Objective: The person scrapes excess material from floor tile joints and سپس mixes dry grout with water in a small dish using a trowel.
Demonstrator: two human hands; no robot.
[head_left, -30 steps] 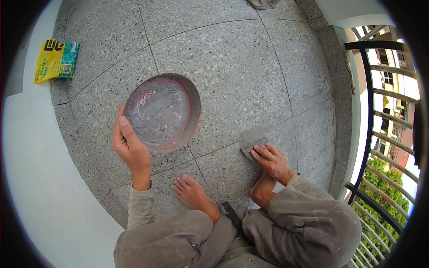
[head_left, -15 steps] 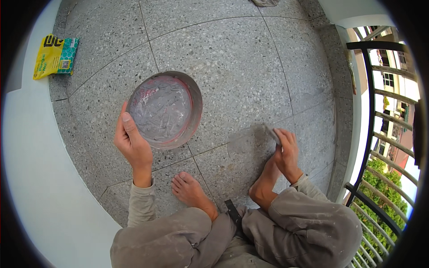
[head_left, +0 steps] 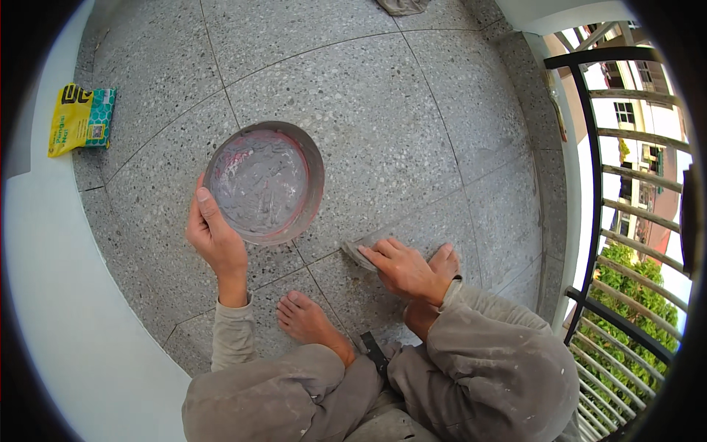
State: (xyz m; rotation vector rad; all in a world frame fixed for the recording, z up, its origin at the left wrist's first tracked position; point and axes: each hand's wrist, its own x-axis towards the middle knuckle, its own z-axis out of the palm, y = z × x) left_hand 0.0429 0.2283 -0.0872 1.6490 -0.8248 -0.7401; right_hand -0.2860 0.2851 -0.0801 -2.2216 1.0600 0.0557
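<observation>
My left hand (head_left: 219, 243) grips the left side of a round shallow metal pan (head_left: 314, 177) containing grey paste with reddish patches (head_left: 258, 184). My right hand (head_left: 403, 271) is closed on a thin grey flat spreader (head_left: 353, 253), tilted against the speckled tile floor (head_left: 368, 125) to the pan's lower right. A smooth grey smear (head_left: 416, 221) lies on the tiles around it. My bare feet (head_left: 313, 324) show below both hands, the right one partly behind my right hand and arm.
A yellow-and-teal packet (head_left: 77, 125) lies by the white wall (head_left: 96, 317) on the left. A grey crumpled item (head_left: 401, 6) lies at the far top. A black strip (head_left: 374, 352) is between my feet. A railing (head_left: 595, 184) runs along the right, greenery and buildings beyond.
My right hand was briefly raised with the spreader and has since swept leftward and lower, toward the pan. My left hand still holds the pan in about the same place.
</observation>
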